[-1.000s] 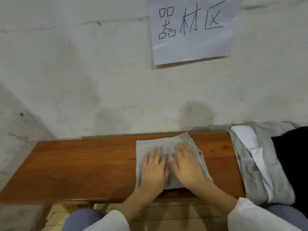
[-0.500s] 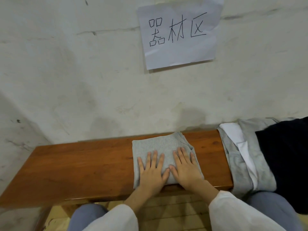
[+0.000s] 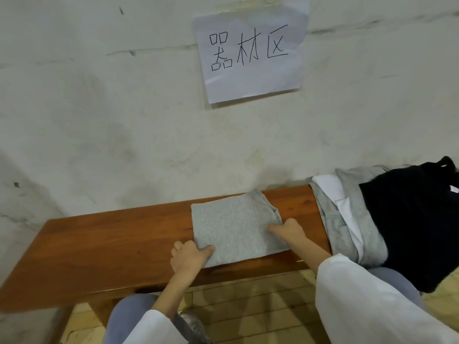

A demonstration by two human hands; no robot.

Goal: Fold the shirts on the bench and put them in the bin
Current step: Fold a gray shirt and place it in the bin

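A folded grey shirt (image 3: 236, 224) lies as a compact square on the wooden bench (image 3: 111, 249), near its right half. My left hand (image 3: 188, 256) grips the shirt's near left corner, thumb on top and fingers curled under the edge. My right hand (image 3: 289, 230) grips the shirt's right edge the same way. At the bench's right end lies a pile of unfolded clothes: a grey shirt (image 3: 347, 224) with a white one (image 3: 330, 187) inside it, and a black garment (image 3: 409, 219) on top. No bin is in view.
A plastered wall (image 3: 124, 120) rises directly behind the bench, with a paper sign (image 3: 250, 50) taped to it. My knees in blue trousers (image 3: 131, 316) sit under the bench's front edge over a tiled floor (image 3: 248, 306).
Both hands were lying flat on top of the folded grey shirt. They have slid apart to its left corner and right edge and now curl round the fabric.
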